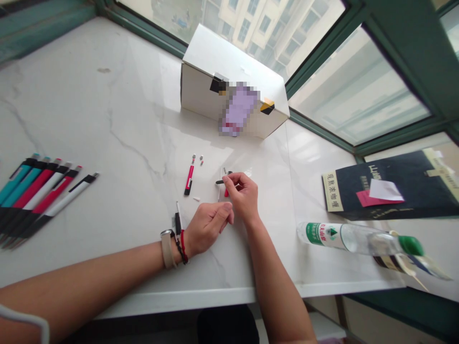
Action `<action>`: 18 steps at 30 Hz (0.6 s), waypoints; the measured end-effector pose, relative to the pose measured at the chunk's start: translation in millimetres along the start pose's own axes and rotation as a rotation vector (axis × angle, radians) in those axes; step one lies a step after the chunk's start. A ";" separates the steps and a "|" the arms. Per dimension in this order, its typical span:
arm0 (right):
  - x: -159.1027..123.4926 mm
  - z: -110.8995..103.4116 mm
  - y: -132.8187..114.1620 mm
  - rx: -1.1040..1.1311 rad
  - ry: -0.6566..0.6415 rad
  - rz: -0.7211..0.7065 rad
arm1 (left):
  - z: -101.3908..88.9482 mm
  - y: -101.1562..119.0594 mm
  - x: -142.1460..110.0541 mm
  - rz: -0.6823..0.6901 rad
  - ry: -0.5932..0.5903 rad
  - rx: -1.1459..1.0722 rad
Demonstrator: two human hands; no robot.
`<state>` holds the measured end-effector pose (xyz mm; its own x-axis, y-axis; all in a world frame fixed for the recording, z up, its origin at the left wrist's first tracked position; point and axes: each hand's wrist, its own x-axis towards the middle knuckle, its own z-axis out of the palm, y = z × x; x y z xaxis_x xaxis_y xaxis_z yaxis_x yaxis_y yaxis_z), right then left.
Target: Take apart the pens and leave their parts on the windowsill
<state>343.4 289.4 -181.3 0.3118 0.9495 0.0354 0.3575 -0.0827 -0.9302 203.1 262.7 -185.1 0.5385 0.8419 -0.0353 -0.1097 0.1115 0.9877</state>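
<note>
My right hand pinches a small black pen part between thumb and forefinger, just above the table. Close by its fingertips lie a red piece and other small pen parts, partly covered by the hand. Touching or nearly touching it, my left hand is closed with the fingers curled in; whatever it holds is hidden. A red and black pen body lies farther away, with small metal tips beside it and a white cone-shaped piece nearer. Behind my left wrist is a white and black pen piece.
Several assembled pens lie in a row at the left. A white box with a blurred phone-like panel stands by the window. On the right are a water bottle and a dark box with papers on it. The table's front edge runs below my forearms.
</note>
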 end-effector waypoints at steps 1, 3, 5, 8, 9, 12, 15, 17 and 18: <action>0.0 0.4 0.8 -0.010 -0.008 -0.003 | -0.3 -0.4 -0.5 0.011 -0.006 0.015; 0.3 0.2 1.6 -0.015 -0.010 -0.007 | -1.2 -1.5 -1.4 0.033 -0.023 0.043; 1.2 -1.0 1.7 -0.020 0.021 -0.012 | -2.3 -2.1 -2.3 0.059 -0.035 0.072; 3.2 -4.1 2.5 -0.044 0.116 -0.018 | -3.2 -0.9 -3.0 0.117 -0.046 0.130; 3.9 -5.2 3.2 -0.046 0.143 -0.013 | -3.4 0.0 -3.1 0.139 -0.051 0.150; 6.0 -8.1 6.6 -0.009 0.198 0.029 | -3.4 2.8 -3.4 0.190 -0.068 0.197; 7.8 -8.8 11.0 0.051 0.254 0.066 | -3.5 3.8 -4.5 0.219 -0.081 0.226; 8.7 -8.3 13.8 0.085 0.272 0.082 | -3.9 3.0 -5.6 0.236 -0.096 0.244; 9.0 -8.0 15.0 0.097 0.272 0.090 | -4.1 2.3 -6.1 0.243 -0.103 0.251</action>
<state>358.6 294.2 -192.0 0.5675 0.8226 0.0359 0.2366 -0.1211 -0.9640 196.1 259.9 -183.3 0.6050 0.7685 0.2084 -0.0436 -0.2293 0.9724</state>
